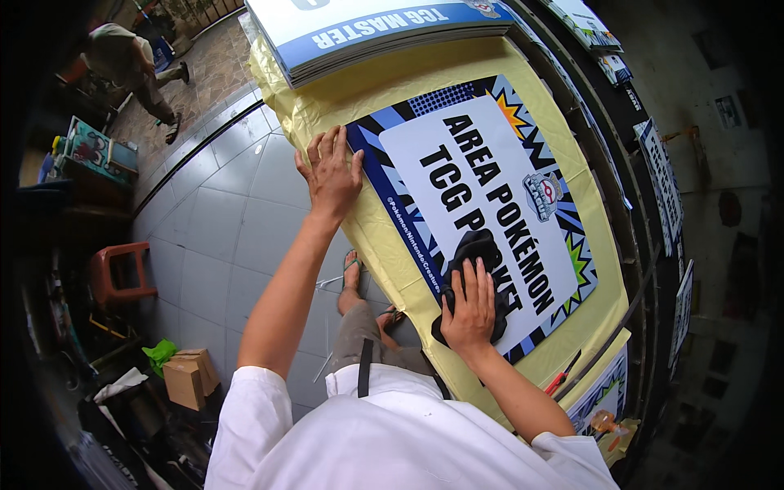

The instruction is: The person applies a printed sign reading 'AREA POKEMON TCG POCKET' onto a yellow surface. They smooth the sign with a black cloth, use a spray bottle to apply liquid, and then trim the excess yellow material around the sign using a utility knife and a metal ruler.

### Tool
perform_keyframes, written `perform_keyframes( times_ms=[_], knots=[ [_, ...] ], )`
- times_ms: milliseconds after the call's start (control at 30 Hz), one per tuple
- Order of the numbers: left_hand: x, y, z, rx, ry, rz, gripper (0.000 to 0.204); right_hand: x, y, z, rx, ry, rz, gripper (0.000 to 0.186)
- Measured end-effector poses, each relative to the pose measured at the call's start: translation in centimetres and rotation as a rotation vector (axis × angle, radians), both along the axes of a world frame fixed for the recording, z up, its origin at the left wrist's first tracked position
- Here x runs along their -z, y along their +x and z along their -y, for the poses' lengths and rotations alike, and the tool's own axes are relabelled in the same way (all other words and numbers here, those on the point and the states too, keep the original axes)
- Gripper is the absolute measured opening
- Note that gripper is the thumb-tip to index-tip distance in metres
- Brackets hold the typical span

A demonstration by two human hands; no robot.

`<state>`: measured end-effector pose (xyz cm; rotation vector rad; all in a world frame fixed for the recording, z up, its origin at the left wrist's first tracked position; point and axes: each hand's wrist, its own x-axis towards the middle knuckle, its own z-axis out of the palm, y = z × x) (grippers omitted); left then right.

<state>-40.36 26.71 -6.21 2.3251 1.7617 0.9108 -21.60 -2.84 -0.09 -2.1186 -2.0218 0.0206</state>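
Note:
A printed signboard with a white panel, bold black lettering and a blue comic-style border lies flat on a yellow-covered table. Its left edge near the far corner is under the fingers of my left hand, which are spread and hold nothing. Lower on the board, my right hand presses a bunched black cloth against the printed face. The fingers lie over the cloth, and part of the lettering is hidden beneath it.
A stack of boards stands at the table's far end. A red-handled tool and a small orange bottle lie at the near right. To the left are a red stool, a cardboard box and a walking person.

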Motion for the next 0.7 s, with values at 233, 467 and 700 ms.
perform_keyframes(
  times_ms=[233,467,700],
  knots=[
    [0.2,0.2,0.1,0.005,0.026,-0.026,0.057,2.3,-4.6,-20.5,-0.027,0.234,-0.078,0.061],
    [0.7,-0.6,-0.1,-0.001,0.019,-0.047,0.057,2.4,-3.9,-14.9,-0.07,0.227,-0.141,0.06],
    [0.7,-0.6,-0.5,0.001,-0.033,-0.003,0.059,-0.8,1.8,11.0,0.178,-0.018,-0.051,0.053]
  ],
)
